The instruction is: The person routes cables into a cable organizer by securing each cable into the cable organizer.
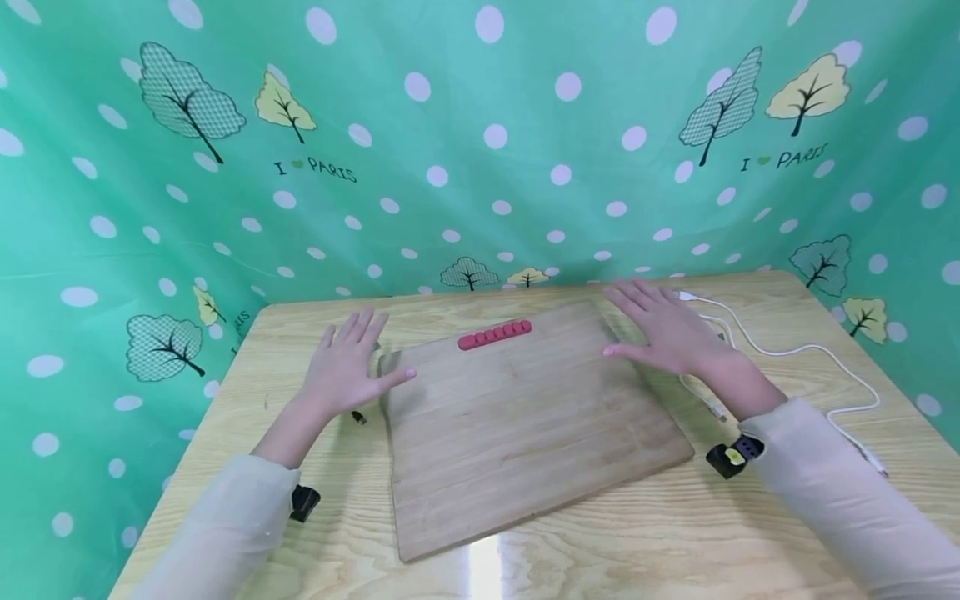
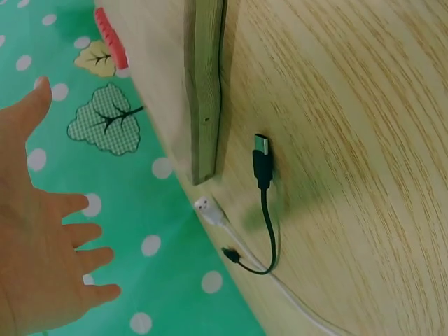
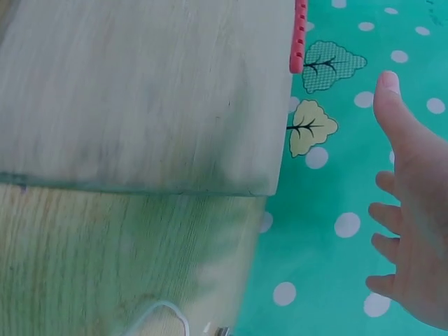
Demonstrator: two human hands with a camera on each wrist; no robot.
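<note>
A wooden board (image 1: 517, 425) lies at a slant on the table. Along its far edge is a red strip with several notches (image 1: 495, 334). My left hand (image 1: 348, 367) hovers by the board's left edge, fingers spread, holding nothing. My right hand (image 1: 663, 329), also spread and bare, is over the board's far right corner. In the left wrist view, a short black USB cable (image 2: 263, 168) lies on the table beside the board, crossing a white cable (image 2: 280, 287) with a white plug. The head view hides most of the black cable behind my left hand.
White cables (image 1: 795, 352) curve over the table (image 1: 750, 533) on the right, partly hidden by my right arm. A green dotted cloth with printed trees (image 1: 525, 217) hangs behind the table and at both sides. Each wrist wears a small black camera (image 1: 303, 502).
</note>
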